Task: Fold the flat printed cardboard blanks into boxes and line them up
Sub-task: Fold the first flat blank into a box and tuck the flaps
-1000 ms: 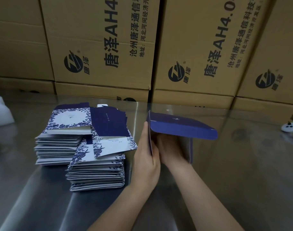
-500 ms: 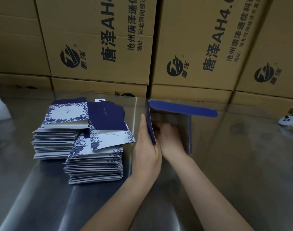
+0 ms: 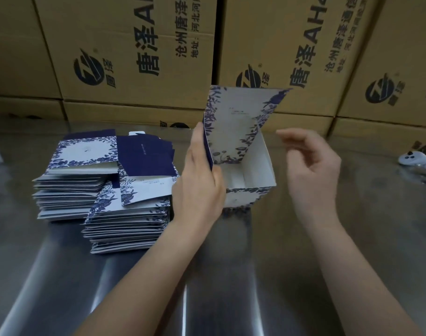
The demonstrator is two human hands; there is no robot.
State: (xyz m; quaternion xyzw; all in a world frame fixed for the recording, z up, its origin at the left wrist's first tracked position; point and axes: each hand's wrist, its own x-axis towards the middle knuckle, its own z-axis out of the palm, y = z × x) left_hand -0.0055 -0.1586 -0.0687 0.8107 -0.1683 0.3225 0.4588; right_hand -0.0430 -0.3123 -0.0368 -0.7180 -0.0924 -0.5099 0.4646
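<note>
One box (image 3: 246,170) is part-formed. It stands on the desk (image 3: 352,238) in the middle of the view, its walls up and its top open, with the tall lid flap upright at the back. The left hand (image 3: 200,187) holds the box's left wall, which looks pinched between thumb and fingers. The right hand (image 3: 311,170) hangs in the air just right of the box, fingers loosely curled, holding nothing and touching nothing.

By my reading the lid has yet to be folded down and tucked in. No finished boxes are in view and no line has been started, so nearly all the task looks to be ahead.

Two tall stacks of blanks (image 3: 105,180) lie just left of the left hand, the nearer one leaning on the farther. Brown cartons (image 3: 134,57) wall off the back of the desk close behind the box. A small white device (image 3: 418,163) sits at the far right edge, well apart. Neither seems to block the lid fold.
</note>
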